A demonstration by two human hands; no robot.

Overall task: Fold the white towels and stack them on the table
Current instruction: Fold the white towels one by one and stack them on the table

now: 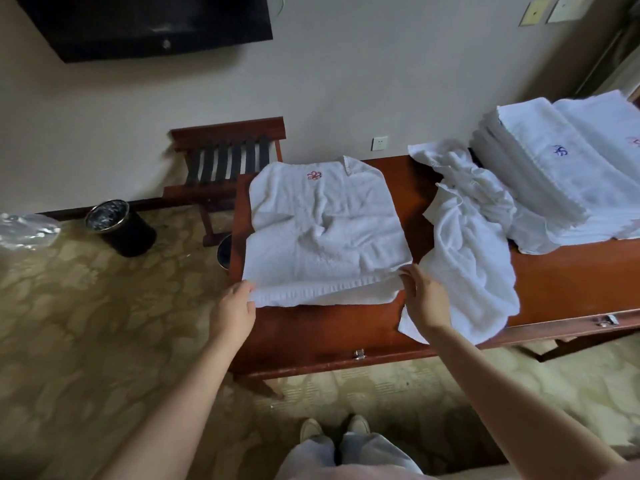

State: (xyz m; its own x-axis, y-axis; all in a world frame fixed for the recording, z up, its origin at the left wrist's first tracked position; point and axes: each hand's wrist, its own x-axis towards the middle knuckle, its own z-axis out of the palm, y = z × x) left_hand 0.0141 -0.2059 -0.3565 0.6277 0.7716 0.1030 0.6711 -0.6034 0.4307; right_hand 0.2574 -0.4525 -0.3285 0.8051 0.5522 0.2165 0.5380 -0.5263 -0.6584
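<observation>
**Both hands hold a towel's near edge**

A white towel [322, 223] lies spread on the wooden surface [329, 337]. The left hand [233, 308] and the right hand [424, 296] each have a grip pinching a near corner. A crumpled towel [471, 251] and a folded stack [554, 174] lie to the right.

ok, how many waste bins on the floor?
2. One black bin stands left, near the luggage rack; a second bin peeks out behind the left end of the table, mostly hidden.

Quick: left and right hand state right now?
Left hand: grips the near-left corner of the flat towel.
Right hand: pinches the same towel's near-right corner.
</observation>
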